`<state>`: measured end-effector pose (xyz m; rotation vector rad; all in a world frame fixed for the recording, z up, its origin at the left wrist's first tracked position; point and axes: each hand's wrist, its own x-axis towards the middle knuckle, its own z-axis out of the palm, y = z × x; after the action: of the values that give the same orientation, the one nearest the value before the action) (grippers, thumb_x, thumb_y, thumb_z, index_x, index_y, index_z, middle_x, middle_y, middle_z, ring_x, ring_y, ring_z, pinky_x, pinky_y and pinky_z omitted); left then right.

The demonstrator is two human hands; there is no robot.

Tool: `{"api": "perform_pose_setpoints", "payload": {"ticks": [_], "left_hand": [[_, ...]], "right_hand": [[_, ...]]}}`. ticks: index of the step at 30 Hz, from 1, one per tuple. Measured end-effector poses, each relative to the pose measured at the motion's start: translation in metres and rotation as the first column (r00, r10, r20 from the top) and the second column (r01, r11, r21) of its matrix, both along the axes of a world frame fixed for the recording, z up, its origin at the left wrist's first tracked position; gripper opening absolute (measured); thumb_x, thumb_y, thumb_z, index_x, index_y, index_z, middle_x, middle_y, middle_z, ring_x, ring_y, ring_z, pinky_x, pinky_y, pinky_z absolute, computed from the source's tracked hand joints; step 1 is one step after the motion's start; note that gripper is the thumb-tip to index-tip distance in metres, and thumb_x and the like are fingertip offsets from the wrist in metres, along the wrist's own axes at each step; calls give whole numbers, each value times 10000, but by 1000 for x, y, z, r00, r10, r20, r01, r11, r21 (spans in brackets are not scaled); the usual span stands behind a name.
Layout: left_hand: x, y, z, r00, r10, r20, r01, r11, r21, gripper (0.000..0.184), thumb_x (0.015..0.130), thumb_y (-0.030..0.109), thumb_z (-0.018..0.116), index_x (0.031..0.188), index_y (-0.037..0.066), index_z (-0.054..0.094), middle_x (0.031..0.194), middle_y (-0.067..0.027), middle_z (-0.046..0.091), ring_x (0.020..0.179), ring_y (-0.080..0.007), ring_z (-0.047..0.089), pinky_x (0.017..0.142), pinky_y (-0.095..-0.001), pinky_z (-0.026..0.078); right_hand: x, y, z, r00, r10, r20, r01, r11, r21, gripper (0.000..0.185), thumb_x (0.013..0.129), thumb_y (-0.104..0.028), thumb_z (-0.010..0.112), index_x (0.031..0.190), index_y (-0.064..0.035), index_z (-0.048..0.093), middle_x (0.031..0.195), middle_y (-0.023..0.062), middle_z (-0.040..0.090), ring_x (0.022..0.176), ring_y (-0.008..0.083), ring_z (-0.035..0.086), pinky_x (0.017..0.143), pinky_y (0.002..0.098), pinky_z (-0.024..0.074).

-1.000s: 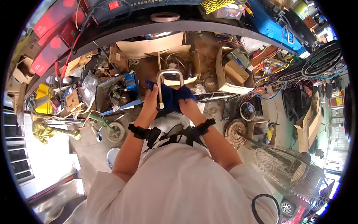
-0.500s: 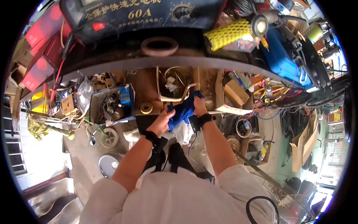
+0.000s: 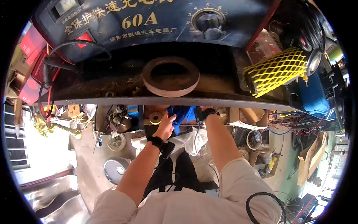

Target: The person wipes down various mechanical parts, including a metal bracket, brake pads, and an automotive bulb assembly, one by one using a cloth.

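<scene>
My left hand (image 3: 165,126) grips a crumpled blue cloth (image 3: 181,116) just below the shelf edge. The fingers are closed against the cloth's left side. On the cloth's right, my right forearm reaches under the shelf edge; a black band (image 3: 209,112) shows at the wrist, but the hand itself is hidden. A roll of tape (image 3: 155,118) lies left of the cloth, close to my left hand.
The shelf (image 3: 223,100) spans the view above my hands. On it are a ring-shaped disc (image 3: 171,91), a 60A charger (image 3: 141,22) and a yellow-meshed cylinder (image 3: 278,71). Boxes of parts (image 3: 248,121) sit below. A grey round lid (image 3: 113,170) is on the floor.
My view has moved closer to the shelf, so the charger and ring look larger. The shelf edge now covers my right hand and part of the cloth, which both hands held earlier.
</scene>
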<state>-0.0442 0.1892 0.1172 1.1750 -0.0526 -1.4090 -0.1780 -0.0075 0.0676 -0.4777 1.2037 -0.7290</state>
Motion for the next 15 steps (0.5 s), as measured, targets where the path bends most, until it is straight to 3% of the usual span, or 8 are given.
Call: {"api": "perform_pose_setpoints", "payload": {"ticks": [6,7,9,10,12,13,14,15], "left_hand": [[2,17,45,998,-33,-51,23,984,-178,276,902,120,553,1156,30,492,1063,-39,568,917,-132,558,790,-261,465],[6,22,55,991,-103,81,116,979,-168,279,904,124,553,1157,23,493,1058,-38,567,919,-125,552,799,-256,459],[14,34,74,911,-240,334,293,949,-117,287,908,133,552,1160,9,496,1050,-36,567,921,-111,541,818,-248,446],[8,34,102,925,-216,313,269,953,-139,341,914,148,556,1214,6,481,1062,-28,568,941,-94,523,849,-230,420],[3,42,124,899,-193,393,283,941,-186,371,916,142,557,1249,7,463,1092,-27,567,972,-93,516,876,-231,406],[-1,45,135,884,-177,433,295,929,-222,387,917,138,558,1266,8,455,1108,-27,566,988,-93,512,890,-231,399],[-5,50,153,873,-176,455,302,928,-218,414,918,130,563,1292,6,437,1146,-29,559,1032,-91,498,910,-236,390],[-10,53,174,899,-146,413,283,913,-293,414,920,118,557,1299,7,434,1170,-31,550,1059,-95,494,926,-239,383]], "right_hand": [[-46,35,54,930,222,291,-288,936,204,382,879,-338,523,1091,-26,582,1001,122,657,913,256,635,822,394,497],[-56,42,61,903,269,334,-342,922,181,392,878,-344,524,1098,-25,581,1010,123,658,923,257,635,832,396,497],[-81,44,16,857,370,358,-378,925,-50,559,805,-442,592,1182,-32,538,1061,129,644,1002,268,611,915,400,457],[-88,59,35,871,453,189,-377,864,-335,607,791,-464,598,1210,-32,523,1098,134,632,1032,276,598,934,413,445],[-102,95,111,773,500,390,-276,819,-503,662,812,-449,550,1287,0,448,1259,144,525,1172,300,488,1020,429,358],[-109,113,161,543,438,717,-215,897,-385,669,847,-413,496,1335,31,388,1384,148,431,1281,315,392,1089,432,284],[-114,124,190,723,380,577,-177,909,-378,757,791,-422,566,1380,-2,344,1414,144,392,1299,333,363,1094,450,270],[-131,137,209,683,367,631,-107,905,-411,719,766,-341,639,1351,-3,395,1370,156,448,1242,307,440,1068,406,318]]}}
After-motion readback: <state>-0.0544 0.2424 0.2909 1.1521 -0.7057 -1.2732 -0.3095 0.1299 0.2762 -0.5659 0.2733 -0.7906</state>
